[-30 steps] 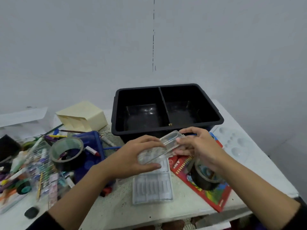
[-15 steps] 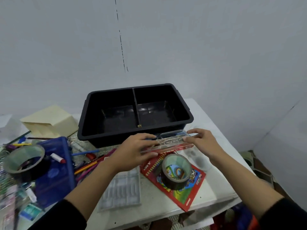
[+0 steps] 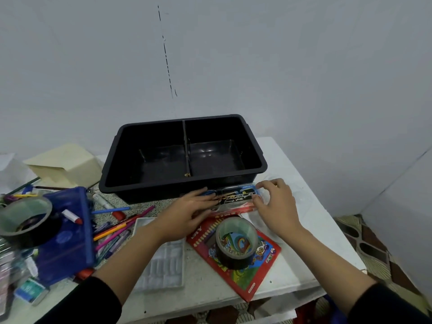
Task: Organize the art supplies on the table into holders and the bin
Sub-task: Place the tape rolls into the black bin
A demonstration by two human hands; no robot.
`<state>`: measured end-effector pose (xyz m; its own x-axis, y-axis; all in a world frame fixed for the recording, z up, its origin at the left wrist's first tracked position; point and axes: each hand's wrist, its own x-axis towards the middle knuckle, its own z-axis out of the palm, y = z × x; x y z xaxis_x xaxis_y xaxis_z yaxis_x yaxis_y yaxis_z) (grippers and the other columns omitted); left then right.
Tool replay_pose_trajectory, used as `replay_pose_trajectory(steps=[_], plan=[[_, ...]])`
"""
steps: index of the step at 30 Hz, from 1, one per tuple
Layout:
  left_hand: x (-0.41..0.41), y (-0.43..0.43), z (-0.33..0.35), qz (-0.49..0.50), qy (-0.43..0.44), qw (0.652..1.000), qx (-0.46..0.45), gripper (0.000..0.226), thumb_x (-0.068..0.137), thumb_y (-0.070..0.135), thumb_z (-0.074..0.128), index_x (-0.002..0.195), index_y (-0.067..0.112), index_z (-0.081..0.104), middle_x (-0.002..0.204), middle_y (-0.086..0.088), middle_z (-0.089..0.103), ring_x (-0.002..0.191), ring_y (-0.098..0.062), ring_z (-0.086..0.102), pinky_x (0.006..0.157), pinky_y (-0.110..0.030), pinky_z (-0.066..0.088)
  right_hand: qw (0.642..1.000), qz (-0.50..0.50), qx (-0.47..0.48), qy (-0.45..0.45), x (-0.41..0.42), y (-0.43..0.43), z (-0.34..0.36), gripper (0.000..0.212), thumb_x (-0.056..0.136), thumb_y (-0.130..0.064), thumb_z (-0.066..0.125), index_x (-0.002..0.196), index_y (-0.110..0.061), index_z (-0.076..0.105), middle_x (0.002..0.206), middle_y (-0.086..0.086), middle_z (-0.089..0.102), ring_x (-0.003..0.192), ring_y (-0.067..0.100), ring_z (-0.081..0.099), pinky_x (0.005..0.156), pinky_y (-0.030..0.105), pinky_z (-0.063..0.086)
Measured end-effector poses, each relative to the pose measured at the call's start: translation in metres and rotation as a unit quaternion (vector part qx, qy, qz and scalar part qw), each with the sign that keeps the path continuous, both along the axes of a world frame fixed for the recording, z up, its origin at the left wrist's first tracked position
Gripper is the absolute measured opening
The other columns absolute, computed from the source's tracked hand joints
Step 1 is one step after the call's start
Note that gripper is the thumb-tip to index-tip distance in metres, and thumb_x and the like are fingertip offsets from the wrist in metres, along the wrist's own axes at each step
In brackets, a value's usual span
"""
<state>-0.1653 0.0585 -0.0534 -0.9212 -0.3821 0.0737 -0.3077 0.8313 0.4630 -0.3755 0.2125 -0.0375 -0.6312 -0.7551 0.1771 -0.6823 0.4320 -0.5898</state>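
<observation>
The right hand (image 3: 275, 202) has its grip curled round the right end of a clear case (image 3: 236, 197), thumb at the near side and fingers (image 3: 265, 184) hooked over the far side, pinching that end. The left hand (image 3: 187, 213) is spread flat, its straight fingers (image 3: 205, 195) laid on the case's left end and pressing down. The case has a black label with script lettering I can't read. It lies lengthwise just in front of the bin (image 3: 152, 185), and its near side rests on the far edge of a red pencil box (image 3: 247, 274).

The black bin sits at the back of the surface (image 3: 304, 242), toward the right corner, split by a divider into two compartments. The pencil box lies slanted toward the front edge, with a tape roll (image 3: 236, 247) standing on it, hole up, between the two forearms. A clear ribbed tray (image 3: 163, 265) lies under the left forearm, near the front edge.

Toward the left side, loose pens (image 3: 117, 228) fan out beside a blue pouch (image 3: 67, 239), and a marker with a red cap lies on the pouch. A second roll (image 3: 25, 220) sits at the left edge, touching the pouch. A cream box (image 3: 65, 164) stands at the back left, beside the bin. Both sleeves are dark.
</observation>
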Motion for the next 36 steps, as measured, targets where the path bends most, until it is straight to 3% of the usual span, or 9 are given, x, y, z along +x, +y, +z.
replay_pose_trajectory(steps=[2,4,6,9,16,20,26,31,36], plan=[[0.007,0.003,0.008,0.009,0.017,1.0,0.016,0.042,0.101,0.044,0.046,0.141,0.034,0.053,0.15,0.019,0.044,0.144,0.001,0.025,0.119,-0.026,0.023,0.996,0.07,-0.057,-0.008,0.007,0.004,0.012,0.006,0.094,-0.024,0.065,0.098,-0.023,0.069,0.096,-0.006,0.063,0.093,0.012,0.056,0.081,0.034,0.05],[0.019,0.004,0.017,0.029,0.045,0.998,0.018,0.038,0.1,0.044,0.051,0.134,0.031,0.06,0.136,0.018,0.056,0.129,0.002,0.044,0.109,-0.029,0.041,0.983,0.178,-0.049,-0.011,0.014,0.008,0.025,0.002,0.094,-0.024,0.066,0.095,-0.024,0.068,0.087,-0.01,0.063,0.083,0.006,0.057,0.074,0.031,0.05],[0.033,0.004,0.024,0.048,0.079,0.996,0.011,0.033,0.099,0.042,0.053,0.127,0.029,0.065,0.119,0.021,0.061,0.114,0.002,0.054,0.096,-0.027,0.049,0.959,0.281,0.022,0.026,0.02,0.011,0.034,0.014,0.094,-0.032,0.064,0.107,-0.027,0.068,0.095,-0.013,0.063,0.088,0.004,0.057,0.077,0.029,0.051],[0.054,0.004,0.03,0.08,0.109,0.991,-0.009,0.025,0.098,0.032,0.058,0.119,0.026,0.07,0.104,0.02,0.062,0.098,-0.001,0.061,0.084,-0.026,0.054,0.928,0.341,0.099,0.109,0.028,0.01,0.034,0.038,0.092,-0.036,0.062,0.13,-0.031,0.06,0.116,-0.013,0.06,0.106,0.005,0.053,0.084,0.028,0.052],[0.11,-0.004,0.038,0.217,0.141,0.963,-0.08,0.014,0.095,0.021,0.064,0.107,0.022,0.072,0.095,0.014,0.061,0.089,-0.005,0.059,0.078,-0.026,0.051,0.905,0.38,0.111,0.155,0.035,-0.005,0.027,0.035,0.095,-0.021,0.06,0.129,-0.028,0.064,0.124,-0.008,0.065,0.111,0.016,0.063,0.085,0.037,0.056],[0.156,-0.015,0.046,0.33,0.127,0.923,-0.153,0.011,0.089,0.011,0.069,0.097,0.017,0.068,0.092,0.006,0.057,0.088,-0.016,0.052,0.077,-0.035,0.045,0.905,0.389,0.091,0.148,0.043,-0.021,0.036,0.032,0.097,-0.019,0.058,0.126,-0.031,0.066,0.117,-0.013,0.063,0.108,0.012,0.059,0.079,0.024,0.048],[0.223,-0.044,0.039,0.408,0.041,0.894,-0.179,0.026,0.084,0.013,0.074,0.107,0.017,0.062,0.103,-0.004,0.057,0.096,-0.028,0.052,0.079,-0.045,0.046,0.906,0.413,0.029,0.09,0.076,-0.072,0.06,0.024,0.098,-0.022,0.057,0.117,-0.032,0.067,0.106,-0.013,0.062,0.097,0.015,0.063,0.084,0.043,0.052],[0.253,-0.05,0.034,0.412,-0.022,0.9,-0.144,0.04,0.086,0.028,0.072,0.119,0.027,0.049,0.124,-0.002,0.056,0.114,-0.028,0.052,0.093,-0.05,0.041,0.923,0.38,-0.047,0.028,0.106,-0.117,0.073,0.02,0.1,-0.019,0.059,0.117,-0.024,0.068,0.101,-0.008,0.065,0.095,0.012,0.062,0.086,0.039,0.052],[0.268,-0.052,0.042,0.346,-0.014,0.924,-0.165,0.039,0.087,0.021,0.071,0.114,0.035,0.047,0.105,0.013,0.068,0.096,-0.018,0.063,0.077,-0.031,0.03,0.947,0.312,-0.082,0.001,0.135,-0.149,0.082,0.017,0.101,-0.019,0.057,0.116,-0.02,0.066,0.101,-0.001,0.065,0.092,0.015,0.06,0.082,0.037,0.052]])
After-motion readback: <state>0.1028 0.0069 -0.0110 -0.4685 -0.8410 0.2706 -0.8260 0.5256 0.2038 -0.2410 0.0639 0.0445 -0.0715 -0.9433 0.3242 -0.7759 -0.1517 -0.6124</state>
